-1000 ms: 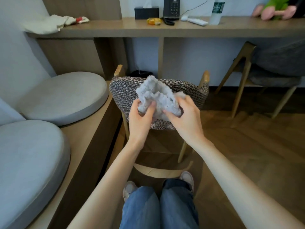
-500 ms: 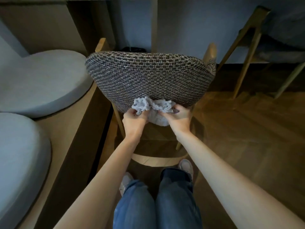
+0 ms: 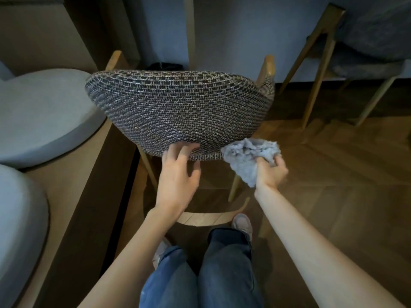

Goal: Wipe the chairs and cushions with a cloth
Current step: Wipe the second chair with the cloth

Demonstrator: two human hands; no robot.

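Along the lower edge of the woven chair back (image 3: 178, 112), the left hand (image 3: 178, 174) rests with fingers spread, and beside it the crumpled grey cloth (image 3: 244, 156) sits wadded in the gripping right hand (image 3: 272, 174), so it may skim the weave unevenly.

The woven chair back (image 3: 178, 112) hides the seat behind it and most of a dark object (image 3: 165, 66) at upper centre, which cannot be identified. The upper grey cushion (image 3: 40, 116) and the lower grey cushion (image 3: 17, 230) run off the left edge. A second chair (image 3: 367, 41) is cropped at upper right. The cloth (image 3: 246, 158) covers the fingertips of the right hand (image 3: 270, 174).
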